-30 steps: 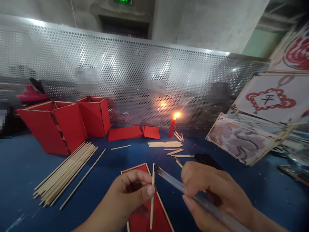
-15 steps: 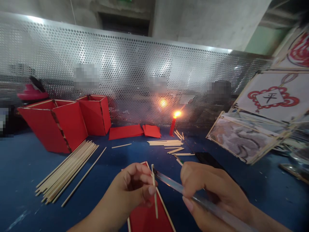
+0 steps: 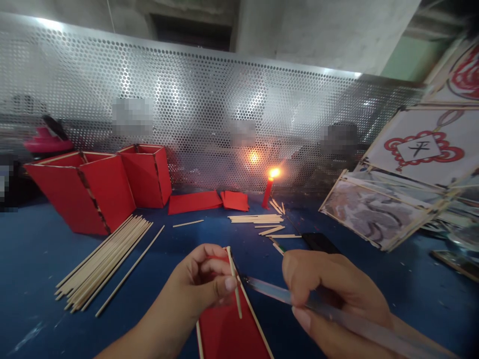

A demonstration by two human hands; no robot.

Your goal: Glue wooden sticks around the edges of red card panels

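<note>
Between thumb and fingers, my left hand (image 3: 198, 285) pinches a short wooden stick (image 3: 238, 302), tilted with its top end leaning left. My right hand (image 3: 339, 291) grips a translucent glue stick (image 3: 270, 291), whose dark, scorched tip points left, just right of the wooden stick and apart from it. Beneath the hands lies a red panel (image 3: 232, 335) edged with thin wooden sticks, partly covered by my left hand. A red candle (image 3: 268, 194) burns upright farther back.
Two red open-topped boxes (image 3: 105, 192) stand at the left, a bundle of long sticks (image 3: 107, 264) before them. Red sheets (image 3: 194, 202) and short sticks (image 3: 256, 219) lie mid-table. A black phone-like slab (image 3: 320, 243) sits behind my right hand; painted lantern panels (image 3: 374, 209) stand right.
The glue stick's tip has pulled away from the wooden stick's upper end, down and to the right. My left hand has tilted the wooden stick and shifted slightly up and left.
</note>
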